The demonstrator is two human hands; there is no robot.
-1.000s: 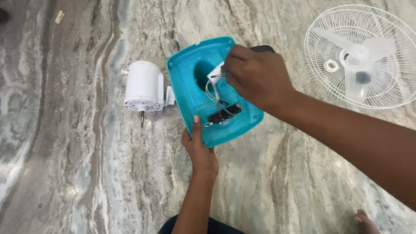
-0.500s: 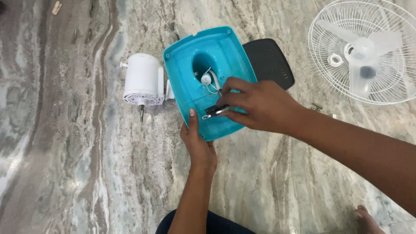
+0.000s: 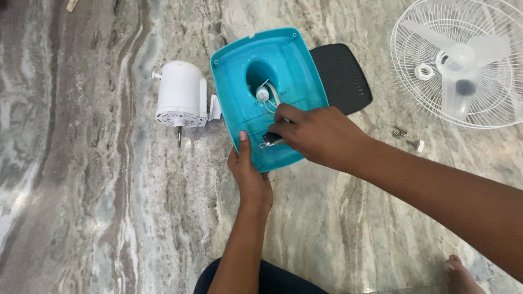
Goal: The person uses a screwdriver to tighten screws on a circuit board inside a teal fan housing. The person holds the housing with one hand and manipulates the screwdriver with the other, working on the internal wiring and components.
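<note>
While the turquoise plastic fan-base shell (image 3: 269, 81) lies upturned on the marbled stone floor (image 3: 87, 207) at the upper middle of the frame, I see my left hand (image 3: 249, 174) steadying its near edge, thumb pressed flat on the rim and the fingers hidden beneath, so I cannot tell how far they curl. My right hand (image 3: 321, 133) reaches in from the right, fingers bunched and nearly closed on a small dark switch block (image 3: 271, 139) with thin white wires (image 3: 271, 97) running up to a round white fitting inside the hollow.

I judge the shell light, stiff and smooth, best taken by its rim; the wires look thin and easily strained, so the block wants a gentle pinch at its body.

Counting: one shell, one white cylindrical motor housing (image 3: 180, 100) with its shaft pointing down-frame just left of the shell, one black oval plastic cover (image 3: 343, 76) touching the shell's right edge, one white wire fan guard with translucent blades (image 3: 463, 60) at the upper right, and what look like three small screws (image 3: 406, 137) below it.
</note>
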